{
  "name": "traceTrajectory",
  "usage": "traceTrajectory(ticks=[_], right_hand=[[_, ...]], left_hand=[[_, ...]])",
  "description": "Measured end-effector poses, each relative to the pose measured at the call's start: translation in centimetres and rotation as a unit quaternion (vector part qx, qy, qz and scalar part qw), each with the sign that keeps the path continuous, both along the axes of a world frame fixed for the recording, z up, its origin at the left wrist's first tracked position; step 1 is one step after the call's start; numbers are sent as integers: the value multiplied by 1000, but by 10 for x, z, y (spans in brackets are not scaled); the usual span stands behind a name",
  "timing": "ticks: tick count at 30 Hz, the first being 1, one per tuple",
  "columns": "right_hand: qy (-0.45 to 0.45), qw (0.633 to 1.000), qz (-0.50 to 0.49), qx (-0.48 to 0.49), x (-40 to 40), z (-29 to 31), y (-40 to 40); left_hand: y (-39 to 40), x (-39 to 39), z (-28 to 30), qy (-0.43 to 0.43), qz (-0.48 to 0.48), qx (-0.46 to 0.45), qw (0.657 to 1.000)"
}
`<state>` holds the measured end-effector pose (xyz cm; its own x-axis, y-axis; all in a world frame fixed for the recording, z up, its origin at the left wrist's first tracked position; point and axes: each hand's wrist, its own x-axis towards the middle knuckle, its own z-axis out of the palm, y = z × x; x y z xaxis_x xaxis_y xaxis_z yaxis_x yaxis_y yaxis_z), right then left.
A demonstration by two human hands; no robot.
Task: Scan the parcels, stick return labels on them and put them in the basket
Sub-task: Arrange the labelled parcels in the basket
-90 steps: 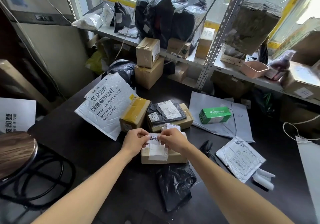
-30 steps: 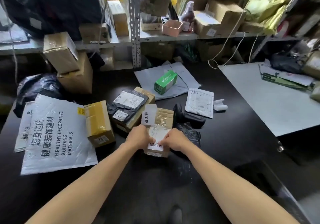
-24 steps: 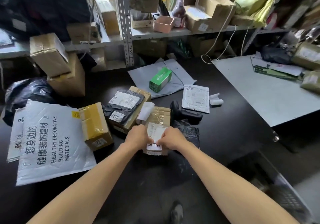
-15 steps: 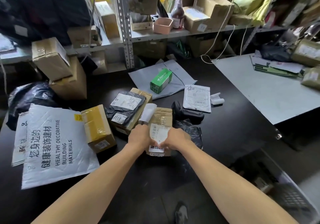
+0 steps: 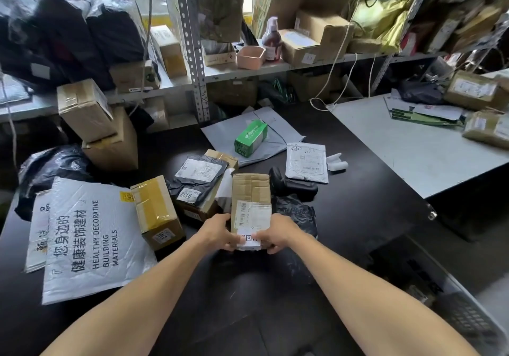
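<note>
Parcel: my left hand (image 5: 217, 231) and right hand (image 5: 278, 233) grip the box (image 5: 250, 190)
Label: return label (image 5: 249, 238); I should press its edges flat

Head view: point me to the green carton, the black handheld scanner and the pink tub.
green carton (image 5: 251, 138), head view, on its top face.
black handheld scanner (image 5: 293, 186), head view, on its body, lying on the dark table.
pink tub (image 5: 250, 57), head view, on its front wall, on the shelf.
</note>
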<state>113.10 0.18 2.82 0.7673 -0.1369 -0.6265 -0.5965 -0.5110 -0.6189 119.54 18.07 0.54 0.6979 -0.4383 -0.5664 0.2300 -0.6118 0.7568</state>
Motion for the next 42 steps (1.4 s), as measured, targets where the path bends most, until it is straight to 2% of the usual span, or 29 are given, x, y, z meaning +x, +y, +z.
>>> traceTrajectory(ticks=[8, 12, 17, 22, 26, 28, 34, 42], right_hand=[[-85, 996, -20, -10, -15, 37, -38], [-129, 990, -51, -34, -44, 61, -75], [-149, 979, -112, -79, -108, 83, -155], [-147, 957, -232, -93, -204, 99, -246], [-139, 931, -318, -111, -284, 99, -313], [-133, 919, -355, -107, -321, 95, -343], [-99, 894, -420, -119, -405, 68, -408], [-70, 881, -459, -89, -420, 1, -465]], left_hand=[[-34, -8, 40, -63, 10, -26, 998], [-82, -25, 71, -107, -34, -18, 994], [-174, -64, 93, -138, -117, -24, 983], [-298, -125, 108, -119, -206, -52, 970], [-393, -196, 117, -185, -262, -63, 945], [-432, -228, 114, -204, -298, -55, 931], [-515, -296, 84, -166, -384, -58, 906], [-591, -306, 22, -141, -438, -24, 888]])
